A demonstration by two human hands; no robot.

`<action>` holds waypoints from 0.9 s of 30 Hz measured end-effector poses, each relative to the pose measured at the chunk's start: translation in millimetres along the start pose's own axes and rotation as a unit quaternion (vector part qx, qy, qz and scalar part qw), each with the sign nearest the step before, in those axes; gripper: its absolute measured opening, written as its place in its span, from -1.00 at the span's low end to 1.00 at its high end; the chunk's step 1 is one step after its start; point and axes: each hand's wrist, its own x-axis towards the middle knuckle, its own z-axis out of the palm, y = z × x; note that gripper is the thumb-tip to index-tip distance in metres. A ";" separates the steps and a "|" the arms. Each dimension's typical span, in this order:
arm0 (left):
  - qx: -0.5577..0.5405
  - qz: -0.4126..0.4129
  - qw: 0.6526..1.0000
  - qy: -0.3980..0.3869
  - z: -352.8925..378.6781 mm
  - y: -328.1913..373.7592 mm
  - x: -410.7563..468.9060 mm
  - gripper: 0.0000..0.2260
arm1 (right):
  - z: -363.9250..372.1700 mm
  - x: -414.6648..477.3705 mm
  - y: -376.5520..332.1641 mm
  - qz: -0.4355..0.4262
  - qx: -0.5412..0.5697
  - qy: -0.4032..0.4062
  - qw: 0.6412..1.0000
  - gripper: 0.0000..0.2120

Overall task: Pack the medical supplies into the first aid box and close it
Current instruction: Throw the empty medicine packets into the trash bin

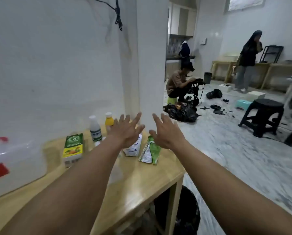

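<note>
A translucent first aid box (14,160) with a red handle and red cross stands at the left of the wooden table (138,182), lid down. A green and yellow carton (73,147) stands beside it. Behind are a white bottle (95,128) and a yellow bottle (109,122). A white and blue sachet (133,149) and a green sachet (150,152) lie near the far edge. My left hand (126,130) hovers over the white sachet with fingers spread. My right hand (167,131) hovers above the green sachet, also spread and empty.
A white wall and pillar (150,65) rise right behind the table. A black bin (187,212) stands under the table's right end. On the floor beyond, a person (177,83) crouches by black bags; another person (248,60) stands near benches. A black stool (262,116) is at right.
</note>
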 end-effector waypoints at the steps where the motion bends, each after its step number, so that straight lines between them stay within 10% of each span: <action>1: 0.009 -0.004 1.000 -0.016 4.1 -0.4 4.3 -0.44 | 5.6 -0.5 0.9 0.004 -0.008 -0.015 1.000 -0.32; 12: 0.060 -0.041 0.991 -0.110 27.1 -9.5 27.2 -0.31 | 36.2 -3.3 16.5 0.065 0.022 -0.106 0.992 -0.40; 22: 0.055 -0.038 0.995 -0.076 24.7 -2.0 24.6 -0.56 | 38.4 -1.5 22.2 0.084 0.131 -0.059 0.986 -0.79; 27: -0.129 -0.047 0.990 -0.028 27.6 -5.8 27.9 -0.88 | 29.3 -0.4 28.2 0.091 0.192 -0.033 0.977 -0.80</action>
